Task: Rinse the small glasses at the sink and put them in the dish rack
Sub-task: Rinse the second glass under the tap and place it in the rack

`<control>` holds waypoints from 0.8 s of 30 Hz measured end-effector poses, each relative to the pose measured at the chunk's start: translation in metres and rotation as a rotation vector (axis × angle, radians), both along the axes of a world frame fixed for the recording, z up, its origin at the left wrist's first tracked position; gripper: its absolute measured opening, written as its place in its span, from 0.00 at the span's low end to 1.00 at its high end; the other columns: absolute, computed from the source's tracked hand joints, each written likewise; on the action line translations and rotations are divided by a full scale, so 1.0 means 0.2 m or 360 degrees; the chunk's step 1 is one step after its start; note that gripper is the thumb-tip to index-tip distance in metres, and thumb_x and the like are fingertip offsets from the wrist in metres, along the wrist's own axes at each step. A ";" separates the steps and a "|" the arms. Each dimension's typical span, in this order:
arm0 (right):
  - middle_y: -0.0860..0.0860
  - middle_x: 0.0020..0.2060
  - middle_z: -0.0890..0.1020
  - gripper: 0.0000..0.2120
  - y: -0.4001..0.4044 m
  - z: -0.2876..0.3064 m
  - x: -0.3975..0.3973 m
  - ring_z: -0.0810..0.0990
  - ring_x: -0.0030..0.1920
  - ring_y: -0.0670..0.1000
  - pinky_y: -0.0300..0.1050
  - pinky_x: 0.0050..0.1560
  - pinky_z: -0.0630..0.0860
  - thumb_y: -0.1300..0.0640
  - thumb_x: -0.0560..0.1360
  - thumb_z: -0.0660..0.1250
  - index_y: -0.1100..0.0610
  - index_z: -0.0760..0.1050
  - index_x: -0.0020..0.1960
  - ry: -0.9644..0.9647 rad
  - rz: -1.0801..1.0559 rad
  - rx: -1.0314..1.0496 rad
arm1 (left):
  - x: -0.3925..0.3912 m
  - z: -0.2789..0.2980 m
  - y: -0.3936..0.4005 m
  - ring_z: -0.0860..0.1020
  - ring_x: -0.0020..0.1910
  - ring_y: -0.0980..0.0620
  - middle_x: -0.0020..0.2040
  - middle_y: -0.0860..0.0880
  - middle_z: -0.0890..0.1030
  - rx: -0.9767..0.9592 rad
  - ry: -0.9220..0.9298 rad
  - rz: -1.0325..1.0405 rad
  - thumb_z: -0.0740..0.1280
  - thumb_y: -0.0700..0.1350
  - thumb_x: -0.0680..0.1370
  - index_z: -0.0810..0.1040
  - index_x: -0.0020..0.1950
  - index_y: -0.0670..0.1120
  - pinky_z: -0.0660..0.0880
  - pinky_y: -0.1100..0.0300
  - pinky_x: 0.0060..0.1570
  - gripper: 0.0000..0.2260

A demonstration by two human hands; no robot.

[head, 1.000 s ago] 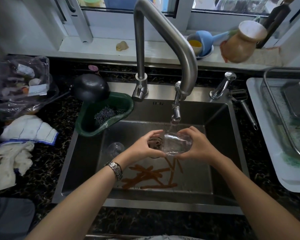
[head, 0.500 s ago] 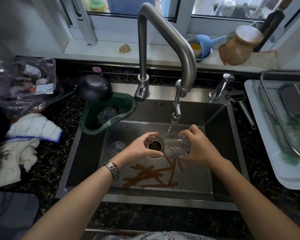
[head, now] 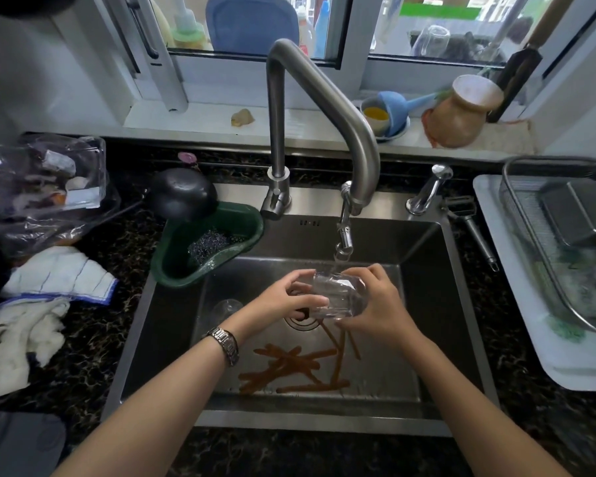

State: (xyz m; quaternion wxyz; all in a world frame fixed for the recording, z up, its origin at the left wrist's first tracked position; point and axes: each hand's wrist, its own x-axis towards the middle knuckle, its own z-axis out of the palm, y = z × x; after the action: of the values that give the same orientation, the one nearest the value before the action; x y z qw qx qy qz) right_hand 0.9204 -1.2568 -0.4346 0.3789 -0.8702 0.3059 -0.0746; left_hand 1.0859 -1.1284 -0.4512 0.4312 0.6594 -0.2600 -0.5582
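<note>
Two hands hold one small glass (head: pixel 338 297) on its side over the sink (head: pixel 427 304), right under the tap spout (head: pixel 343 241). Right hand (head: pixel 381 304) fingers wrap its base end; left hand (head: pixel 286 299) fingers pinch its mouth end. Another glass (head: pixel 226 308) sits on the sink floor, left of the hands. A dish rack (head: pixel 530 249) stands on the surface at right.
</note>
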 end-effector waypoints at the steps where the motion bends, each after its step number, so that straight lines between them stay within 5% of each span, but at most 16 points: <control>1: 0.46 0.53 0.69 0.35 0.00 0.00 0.01 0.72 0.51 0.41 0.26 0.47 0.70 0.56 0.59 0.81 0.52 0.72 0.63 -0.0009 0.0001 0.0005 | 0.01 0.00 -0.01 0.77 0.61 0.51 0.62 0.49 0.75 -0.0011 0.0026 0.0018 0.75 0.51 0.71 0.69 0.65 0.60 0.78 0.52 0.59 0.26; 6: 0.45 0.53 0.69 0.35 -0.03 0.00 0.06 0.71 0.50 0.37 0.27 0.48 0.72 0.54 0.59 0.82 0.51 0.71 0.63 -0.0022 0.0016 -0.0001 | 0.04 0.02 -0.04 0.79 0.59 0.49 0.62 0.48 0.75 -0.0051 0.0159 0.0108 0.76 0.44 0.71 0.71 0.64 0.57 0.80 0.56 0.56 0.25; 11: 0.45 0.54 0.68 0.32 -0.06 -0.01 0.08 0.72 0.52 0.37 0.27 0.48 0.74 0.56 0.60 0.81 0.46 0.69 0.58 -0.0112 0.0052 0.0075 | 0.05 0.03 -0.06 0.79 0.55 0.54 0.60 0.49 0.76 -0.0113 -0.0022 0.0127 0.77 0.44 0.70 0.71 0.66 0.53 0.80 0.64 0.45 0.27; 14: 0.46 0.55 0.67 0.33 -0.07 -0.02 0.08 0.70 0.55 0.34 0.24 0.50 0.72 0.57 0.62 0.80 0.45 0.67 0.60 -0.0154 0.0058 0.0134 | 0.04 0.03 -0.07 0.80 0.55 0.54 0.60 0.51 0.77 -0.0152 -0.0076 0.0176 0.77 0.45 0.69 0.71 0.65 0.55 0.80 0.61 0.49 0.27; 18: 0.45 0.61 0.68 0.39 -0.11 -0.01 0.06 0.72 0.60 0.42 0.31 0.53 0.76 0.56 0.65 0.79 0.44 0.63 0.69 -0.0111 0.0074 0.0344 | 0.04 0.05 -0.07 0.80 0.54 0.56 0.58 0.56 0.77 -0.0213 -0.0154 0.0165 0.78 0.44 0.68 0.71 0.65 0.57 0.78 0.64 0.49 0.29; 24: 0.45 0.62 0.76 0.34 -0.19 0.02 0.01 0.78 0.61 0.46 0.46 0.59 0.78 0.46 0.66 0.76 0.39 0.65 0.67 0.0008 0.0132 0.0844 | 0.06 0.06 -0.07 0.79 0.58 0.54 0.60 0.54 0.76 -0.0277 -0.0161 0.0099 0.79 0.42 0.67 0.71 0.64 0.57 0.79 0.57 0.56 0.30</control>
State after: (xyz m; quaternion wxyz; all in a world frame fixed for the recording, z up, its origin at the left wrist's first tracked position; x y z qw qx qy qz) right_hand 0.9225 -1.2946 -0.4302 0.5956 -0.7526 0.2797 0.0259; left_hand 1.0975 -1.1421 -0.4392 0.4902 0.6546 -0.3084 -0.4859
